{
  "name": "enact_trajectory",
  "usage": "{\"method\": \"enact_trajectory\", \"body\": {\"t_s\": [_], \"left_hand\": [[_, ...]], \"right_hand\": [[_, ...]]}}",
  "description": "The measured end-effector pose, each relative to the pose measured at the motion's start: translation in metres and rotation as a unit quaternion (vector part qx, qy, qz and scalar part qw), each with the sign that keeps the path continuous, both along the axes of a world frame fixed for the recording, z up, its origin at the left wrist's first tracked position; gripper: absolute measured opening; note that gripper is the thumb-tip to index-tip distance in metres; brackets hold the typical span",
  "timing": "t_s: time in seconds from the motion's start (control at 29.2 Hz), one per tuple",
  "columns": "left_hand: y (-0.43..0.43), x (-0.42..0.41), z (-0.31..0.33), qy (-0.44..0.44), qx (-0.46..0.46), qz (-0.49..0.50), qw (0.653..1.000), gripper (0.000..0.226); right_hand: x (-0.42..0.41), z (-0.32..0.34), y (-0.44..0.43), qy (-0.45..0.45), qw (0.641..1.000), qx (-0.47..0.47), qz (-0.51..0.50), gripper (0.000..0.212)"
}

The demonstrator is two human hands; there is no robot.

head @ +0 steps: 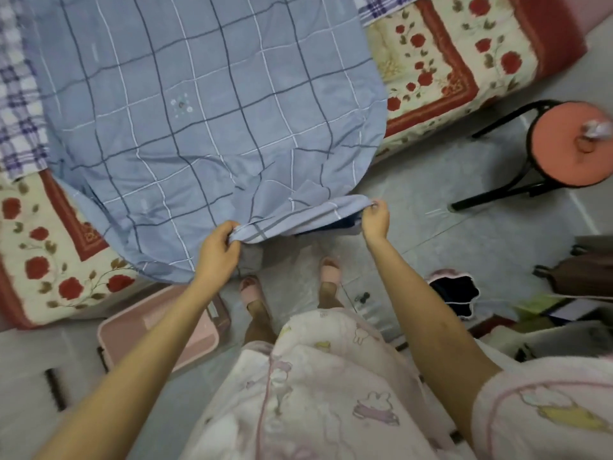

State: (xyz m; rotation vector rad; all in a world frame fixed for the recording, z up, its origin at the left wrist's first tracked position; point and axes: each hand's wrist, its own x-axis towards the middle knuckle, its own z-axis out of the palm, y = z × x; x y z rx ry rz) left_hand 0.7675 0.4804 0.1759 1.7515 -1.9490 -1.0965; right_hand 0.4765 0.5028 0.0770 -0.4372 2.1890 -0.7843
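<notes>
- On the bed (441, 61), spread away from the person, lies the sheet (205, 104): blue with a dark and white check. Most of it rests flat on the rose-patterned cover, and its near end hangs off the corner over the floor (431, 180).
- The hem (298, 217) at that near end is lifted clear and stretched as a short band between both hands. Its long axis runs left to right, rising a little toward the right.
- The left hand (217, 250) grips the left end of the band, its fingers (232, 232) curled round a bunched fold of cloth.
- The right hand (375, 220) pinches the right end between thumb and fingertips, with the rest of the hand hanging below the cloth.
- The body of the sheet lies straight ahead of both hands and somewhat to the left, so I judge that any pull, shake or fold has to work along that forward line. The right hand reaches farther out, and the left sits closer to the bed's edge.
- A purple plaid cloth (16, 104) lies under the sheet's far left side.
- Below the hem, pink slippers (252, 290) stand on the floor, with a pink box (159, 330) to their left by the bed.
- Well apart to the right stands a round stool (570, 144).
</notes>
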Motion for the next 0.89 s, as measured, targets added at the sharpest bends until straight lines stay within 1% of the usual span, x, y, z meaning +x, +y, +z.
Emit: {"method": "enact_trajectory", "body": {"t_s": [0.07,0.1,0.14,0.21,0.24,0.27,0.34,0.41,0.45,0.48,0.51,0.55,0.58,0.62,0.65,0.69,0.72,0.75,0.82,0.86,0.89], "left_hand": [[0.005,0.000,-0.014,-0.017,0.019,0.009,1.000,0.012],[0.007,-0.001,-0.018,-0.026,0.030,0.018,0.999,0.013],[0.007,0.000,-0.024,-0.036,0.038,0.024,0.998,0.014],[0.007,-0.002,-0.034,-0.064,0.037,0.017,0.997,0.017],[0.008,-0.006,-0.037,-0.085,0.035,0.013,0.996,0.019],[0.007,-0.007,-0.040,-0.109,0.033,0.013,0.993,0.021],[0.009,-0.019,-0.043,-0.129,0.023,0.013,0.991,0.022],[0.006,-0.034,-0.043,-0.125,0.000,0.028,0.992,0.023],[0.003,-0.040,-0.041,-0.116,-0.014,0.039,0.992,0.024],[-0.002,-0.047,-0.039,-0.103,-0.031,0.050,0.993,0.026],[-0.007,-0.053,-0.034,-0.094,-0.044,0.056,0.993,0.028],[-0.012,-0.057,-0.030,-0.086,-0.054,0.055,0.993,0.029],[-0.016,-0.061,-0.025,-0.077,-0.065,0.050,0.994,0.030],[-0.020,-0.064,-0.022,-0.066,-0.075,0.050,0.994,0.030],[-0.025,-0.064,-0.021,-0.058,-0.082,0.060,0.993,0.030],[-0.029,-0.063,-0.022,-0.054,-0.083,0.081,0.992,0.031],[-0.033,-0.059,-0.023,-0.055,-0.078,0.113,0.989,0.032],[-0.037,-0.056,-0.023,-0.058,-0.066,0.146,0.985,0.033],[-0.042,-0.045,-0.027,-0.060,-0.041,0.191,0.979,0.032],[-0.042,-0.039,-0.030,-0.064,-0.032,0.199,0.977,0.033],[-0.041,-0.032,-0.034,-0.071,-0.025,0.199,0.977,0.034]], "right_hand": [[-0.030,0.011,0.003,0.019,0.995,0.009,0.101,0.020],[-0.045,0.020,0.004,0.046,0.985,0.017,0.168,0.021],[-0.060,0.026,0.006,0.088,0.964,0.047,0.246,0.024],[-0.085,0.037,0.005,0.172,0.909,0.128,0.357,0.031],[-0.092,0.041,0.005,0.197,0.891,0.158,0.378,0.030],[-0.093,0.044,0.005,0.219,0.883,0.174,0.376,0.025],[-0.096,0.051,0.009,0.265,0.895,0.174,0.313,0.020],[-0.096,0.057,0.015,0.284,0.935,0.105,0.183,0.022],[-0.094,0.060,0.017,0.256,0.958,0.070,0.108,0.022],[-0.095,0.061,0.015,0.208,0.977,0.036,0.037,0.020],[-0.095,0.062,0.010,0.137,0.990,0.003,-0.040,0.020],[-0.094,0.063,0.005,0.044,0.991,-0.030,-0.121,0.020],[-0.093,0.063,0.000,-0.043,0.979,-0.050,-0.191,0.020],[-0.093,0.064,-0.002,-0.090,0.970,-0.048,-0.222,0.019],[-0.093,0.063,-0.004,-0.088,0.976,-0.038,-0.197,0.018],[-0.092,0.063,-0.004,-0.062,0.989,-0.027,-0.130,0.017],[-0.093,0.065,-0.004,-0.031,0.999,-0.010,-0.042,0.015],[-0.093,0.067,-0.003,-0.007,0.999,0.009,0.043,0.014],[-0.098,0.068,-0.003,0.019,0.981,0.057,0.185,0.032],[-0.101,0.068,-0.003,0.050,0.965,0.085,0.242,0.040],[-0.104,0.068,-0.002,0.102,0.948,0.113,0.280,0.044]]}}
